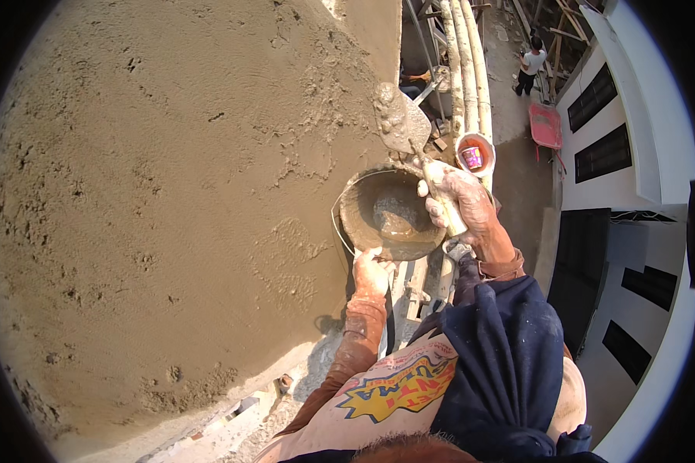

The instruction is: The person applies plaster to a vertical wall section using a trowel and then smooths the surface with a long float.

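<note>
My right hand is wrapped round the pale handle of a trowel, whose blade carries wet mortar and points away from me. Below and left of that hand is a dark bucket with a wire handle at its left side and some wet grey mortar in the bottom. My left hand grips the near rim of this bucket, its fingers closed over the edge. Just left of the bucket stretches a broad surface of wet brown plaster, rough and pitted in places.
Several bamboo poles run along the right of the plaster. A small white pail with a colourful packet inside sits by them. Far below stand a red wheelbarrow and a person. A white building rises at the right.
</note>
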The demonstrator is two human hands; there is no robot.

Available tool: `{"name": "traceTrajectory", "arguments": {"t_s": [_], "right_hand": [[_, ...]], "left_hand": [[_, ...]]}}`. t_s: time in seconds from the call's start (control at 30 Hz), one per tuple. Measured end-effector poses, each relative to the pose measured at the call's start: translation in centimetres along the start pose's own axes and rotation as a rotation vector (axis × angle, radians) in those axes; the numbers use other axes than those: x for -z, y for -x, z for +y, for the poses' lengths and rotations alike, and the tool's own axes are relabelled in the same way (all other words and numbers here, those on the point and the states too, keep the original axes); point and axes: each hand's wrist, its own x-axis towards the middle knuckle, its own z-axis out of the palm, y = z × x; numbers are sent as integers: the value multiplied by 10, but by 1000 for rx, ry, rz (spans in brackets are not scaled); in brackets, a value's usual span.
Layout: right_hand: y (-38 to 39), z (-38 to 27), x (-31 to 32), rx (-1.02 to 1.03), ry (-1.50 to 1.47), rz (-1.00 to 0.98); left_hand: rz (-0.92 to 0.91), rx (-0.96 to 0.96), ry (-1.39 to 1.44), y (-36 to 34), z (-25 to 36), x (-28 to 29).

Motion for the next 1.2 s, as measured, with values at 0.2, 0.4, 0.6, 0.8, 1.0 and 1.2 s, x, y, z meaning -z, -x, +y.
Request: {"name": "traceTrajectory", "arguments": {"t_s": [0.2, 0.4, 0.6, 0.8, 1.0, 1.2], "right_hand": [[-109, 3, -71, 664, 404, 423], [-195, 31, -114, 668, 758, 242], [-12, 60, -101, 223, 519, -9], [32, 57, 84, -23, 1672, -453], [35, 125, 92, -89, 2100, -324], [39, 116, 84, -72, 2167, -393]], "left_hand": [[125, -26, -35, 28, -1, 20], [-109, -317, -438, 22, -23, 34], [7, 22, -10, 23, -18, 60], [24, -34, -44, 12, -40, 63], [54, -46, -163, 58, -34, 8], [90, -145, -199, 40, -33, 43]]}}
